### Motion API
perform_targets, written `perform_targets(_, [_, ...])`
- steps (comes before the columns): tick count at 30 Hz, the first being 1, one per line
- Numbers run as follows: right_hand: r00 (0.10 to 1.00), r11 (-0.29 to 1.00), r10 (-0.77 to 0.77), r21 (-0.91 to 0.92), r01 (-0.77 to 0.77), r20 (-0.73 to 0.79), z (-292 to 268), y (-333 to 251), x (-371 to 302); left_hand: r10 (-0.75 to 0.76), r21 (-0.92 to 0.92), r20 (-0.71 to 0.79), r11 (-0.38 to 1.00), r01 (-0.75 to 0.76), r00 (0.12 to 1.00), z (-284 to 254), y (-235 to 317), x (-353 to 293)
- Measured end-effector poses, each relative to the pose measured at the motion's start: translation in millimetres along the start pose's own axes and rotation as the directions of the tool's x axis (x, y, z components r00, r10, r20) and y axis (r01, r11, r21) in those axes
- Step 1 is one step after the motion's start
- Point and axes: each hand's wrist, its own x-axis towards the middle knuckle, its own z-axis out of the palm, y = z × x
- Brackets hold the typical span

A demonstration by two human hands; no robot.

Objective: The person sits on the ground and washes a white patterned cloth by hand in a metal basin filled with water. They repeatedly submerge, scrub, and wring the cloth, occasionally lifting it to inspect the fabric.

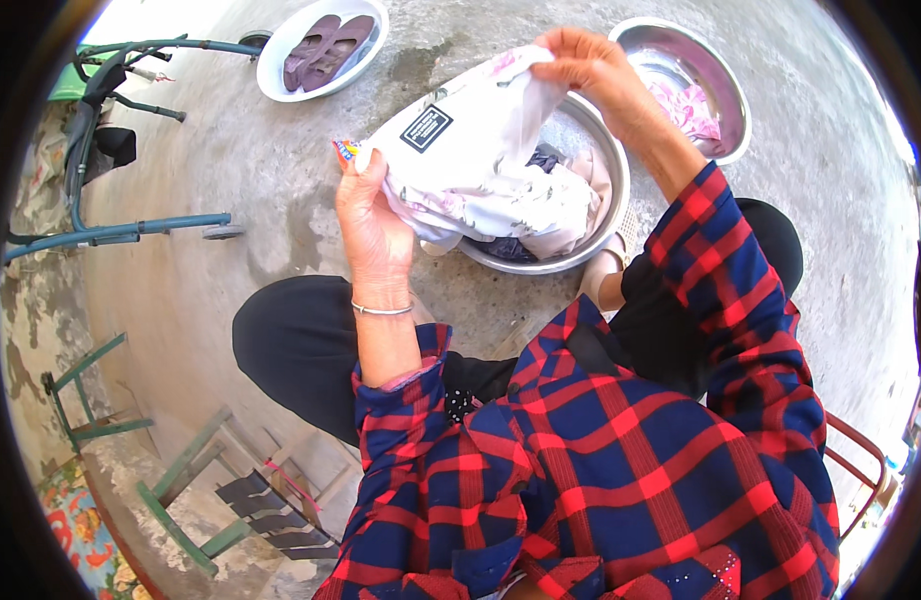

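Observation:
A white cloth garment (480, 130) with pink flowers and a black square label is stretched between my hands, above a metal basin (620, 185). My left hand (372, 215) is closed on its left edge, and a small orange, yellow and blue packet-like thing (346, 152) shows by the thumb. Pinching the garment's upper right corner is my right hand (595, 72). The lower part of the garment hangs toward the basin, where dark cloth (507, 248) and beige cloth (592, 175) lie. What the packet-like thing is, I cannot make out.
A second metal basin (742, 110) with pink cloth (688, 108) stands at the far right. Shoes (325, 50) sit in a white basin (267, 70) at the far left. Blue-framed metal equipment (130, 230) and a green-framed stool (180, 490) are on the left. Wet patches mark the concrete floor (280, 190).

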Motion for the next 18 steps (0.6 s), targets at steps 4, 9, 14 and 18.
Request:
perform_targets(4, [0.996, 0.989, -0.089, 0.115, 0.092, -0.031, 2, -34, 7, 0.187, 0.292, 0.079, 0.935, -0.202, 0.979, -1, 1, 2])
perform_targets(9, [0.984, 0.951, -0.133, 0.265, 0.16, -0.116, -1, -52, 25, 0.229, 0.334, 0.084, 0.91, -0.244, 0.97, 2, 5, -1])
perform_targets(14, [0.993, 0.947, -0.107, 0.3, 0.117, -0.049, 0, -62, 31, 0.168, 0.309, 0.109, 0.931, -0.194, 0.98, 7, 4, 4])
perform_targets(18, [0.974, 0.888, -0.191, 0.444, 0.118, 0.123, 21, -56, 41, 0.032, 0.418, 0.103, 0.905, -0.072, 0.994, 9, 12, -9])
